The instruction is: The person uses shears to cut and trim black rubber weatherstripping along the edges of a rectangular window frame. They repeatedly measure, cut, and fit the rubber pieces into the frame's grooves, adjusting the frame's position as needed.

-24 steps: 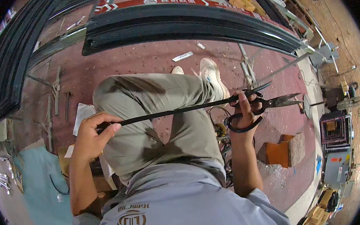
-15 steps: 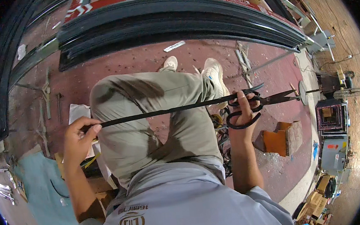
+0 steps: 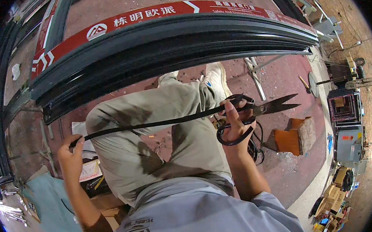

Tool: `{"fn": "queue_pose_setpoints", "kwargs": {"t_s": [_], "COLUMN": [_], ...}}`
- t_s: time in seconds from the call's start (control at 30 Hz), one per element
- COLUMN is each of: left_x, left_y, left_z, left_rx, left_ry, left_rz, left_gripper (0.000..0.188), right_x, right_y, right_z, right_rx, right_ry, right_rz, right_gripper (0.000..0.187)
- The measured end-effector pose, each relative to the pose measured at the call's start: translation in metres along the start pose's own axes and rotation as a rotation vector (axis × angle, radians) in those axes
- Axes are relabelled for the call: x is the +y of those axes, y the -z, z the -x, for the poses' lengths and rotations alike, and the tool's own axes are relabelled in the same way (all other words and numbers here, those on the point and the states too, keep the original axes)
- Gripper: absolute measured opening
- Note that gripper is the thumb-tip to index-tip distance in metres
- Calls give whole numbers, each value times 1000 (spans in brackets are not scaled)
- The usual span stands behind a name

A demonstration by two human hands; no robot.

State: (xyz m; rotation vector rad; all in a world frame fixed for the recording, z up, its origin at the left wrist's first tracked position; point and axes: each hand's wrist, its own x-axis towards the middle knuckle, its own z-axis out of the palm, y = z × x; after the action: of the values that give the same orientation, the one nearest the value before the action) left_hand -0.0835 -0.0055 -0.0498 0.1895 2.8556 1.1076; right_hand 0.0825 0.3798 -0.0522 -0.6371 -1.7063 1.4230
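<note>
A thin black rubber-like strip [image 3: 160, 123] stretches across my lap between my two hands. My left hand [image 3: 71, 154] pinches its left end between thumb and fingers. On the right, my right hand [image 3: 237, 126] grips the strip's other end with its fingers and also carries black-handled scissors [image 3: 274, 105]. The scissors' dark blades are parted and point away to the right, with nothing between them. One loop handle hangs below my fingers; the other is partly hidden by them.
Dark metal profiles [image 3: 179, 49] with a red printed band lie ahead across the work area. An orange-brown block [image 3: 292, 138] sits on the red floor to the right. Cardboard boxes [image 3: 335, 200] are stacked at the lower right. A teal sheet [image 3: 53, 204] lies at the left.
My view has shifted. Both hands have moved left in the picture, the strip sags slightly more, and the scissors' blades are spread wider apart.
</note>
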Motion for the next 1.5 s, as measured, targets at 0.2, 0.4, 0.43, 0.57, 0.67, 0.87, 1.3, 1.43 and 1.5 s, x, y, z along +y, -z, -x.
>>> {"fn": "queue_pose_setpoints", "kwargs": {"t_s": [0.2,0.4,0.43,0.57,0.67,0.87,1.3,1.43,1.5], "left_x": [-3,53,60,49,50,113,87,77,105], "left_y": [-20,-19,-14,-17,-18,-2,-73,-125,-150], "left_z": [8,13,10,-7,-40,-67,46,108,123], "left_rx": [1,-21,-11,-118,-336,-789,-38,59,89], "left_ry": [-61,-320,-365,-225,-274,-228,-553,-822,-860], "left_rz": [-29,191,203,808,1351,1964,1034,518,456], "left_gripper": [24,17,17,32,61,81,45,37,34], "right_x": [3,-24,-25,-8,-12,-42,-52,-44,-50], "right_y": [-5,-8,-5,3,-2,-13,8,8,-1], "right_z": [15,20,19,8,-22,-91,-134,-181,-202], "right_rx": [15,-67,-123,-78,-124,-125,87,-9,-109], "right_ry": [-157,-171,-62,-56,90,360,480,558,329], "right_rz": [-125,-160,-49,-216,-489,-513,-249,-280,-366], "right_gripper": [33,23,23,20,15,15,19,14,15]}}
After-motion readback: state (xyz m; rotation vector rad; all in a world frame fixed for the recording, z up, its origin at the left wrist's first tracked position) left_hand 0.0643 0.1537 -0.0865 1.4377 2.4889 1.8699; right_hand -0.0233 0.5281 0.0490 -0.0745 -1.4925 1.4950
